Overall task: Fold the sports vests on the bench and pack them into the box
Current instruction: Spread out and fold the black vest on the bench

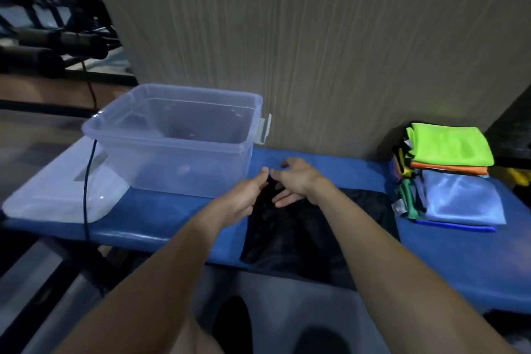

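Head view: folding a black mesh sports vest (290,233) lying on the blue padded bench (448,261), just in front of the clear plastic box (172,138). Left hand (244,195) and right hand (293,181) both pinching its far edge. Next, likely needing an even fold, then lifting into the seemingly empty box; stack of coloured vests (451,175) waiting rightward.

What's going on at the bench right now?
A person is working a black vest spread on the blue bench. The left hand pinches its far edge while the right hand rests on the fabric beside it. The clear box looks empty, and a pile of vests sits at the right.
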A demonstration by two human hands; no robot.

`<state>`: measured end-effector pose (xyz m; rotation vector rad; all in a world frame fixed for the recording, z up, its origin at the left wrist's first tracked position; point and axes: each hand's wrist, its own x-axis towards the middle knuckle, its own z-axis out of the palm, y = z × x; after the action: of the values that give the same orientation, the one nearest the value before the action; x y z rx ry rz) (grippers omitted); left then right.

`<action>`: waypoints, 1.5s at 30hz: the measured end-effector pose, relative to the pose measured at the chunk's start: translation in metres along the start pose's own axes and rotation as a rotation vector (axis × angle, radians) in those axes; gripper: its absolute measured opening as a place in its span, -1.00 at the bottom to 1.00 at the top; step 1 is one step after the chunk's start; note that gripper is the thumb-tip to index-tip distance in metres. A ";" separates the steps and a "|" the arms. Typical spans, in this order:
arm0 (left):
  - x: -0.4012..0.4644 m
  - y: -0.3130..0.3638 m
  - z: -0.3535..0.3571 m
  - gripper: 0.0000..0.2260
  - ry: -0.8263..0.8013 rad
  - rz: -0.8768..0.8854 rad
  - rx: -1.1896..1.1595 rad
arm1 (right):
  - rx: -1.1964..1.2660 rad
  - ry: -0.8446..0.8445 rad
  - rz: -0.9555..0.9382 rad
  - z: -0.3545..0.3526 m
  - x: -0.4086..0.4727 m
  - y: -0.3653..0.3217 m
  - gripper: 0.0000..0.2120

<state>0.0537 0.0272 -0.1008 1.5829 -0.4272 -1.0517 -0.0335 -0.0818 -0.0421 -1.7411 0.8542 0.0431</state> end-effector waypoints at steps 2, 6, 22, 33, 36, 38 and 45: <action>0.002 -0.005 -0.006 -0.31 -0.048 -0.023 0.026 | 0.088 -0.002 -0.027 -0.012 -0.005 0.009 -0.51; -0.004 -0.004 0.001 -0.69 -0.037 0.086 0.180 | -0.180 0.197 -0.282 -0.064 -0.018 0.044 -0.72; 0.004 0.004 0.025 -0.83 0.512 0.264 0.798 | -0.887 0.546 -0.381 -0.111 -0.022 0.142 -0.76; 0.017 -0.002 0.035 -0.84 0.505 0.263 1.103 | -0.864 0.524 -0.428 -0.113 -0.013 0.146 -0.72; 0.021 -0.004 0.033 -0.89 0.502 0.316 1.157 | -0.882 0.531 -0.484 -0.111 -0.017 0.145 -0.65; 0.021 -0.006 0.033 -0.88 0.478 0.317 1.184 | -0.931 0.539 -0.567 -0.108 -0.027 0.143 -0.64; 0.012 -0.009 0.033 -0.76 0.448 0.369 1.377 | -1.067 0.281 -0.672 -0.084 -0.060 0.182 -0.47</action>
<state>0.0311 0.0012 -0.1123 2.6717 -1.2125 0.0515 -0.2114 -0.1396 -0.1356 -3.0256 0.3768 -0.2402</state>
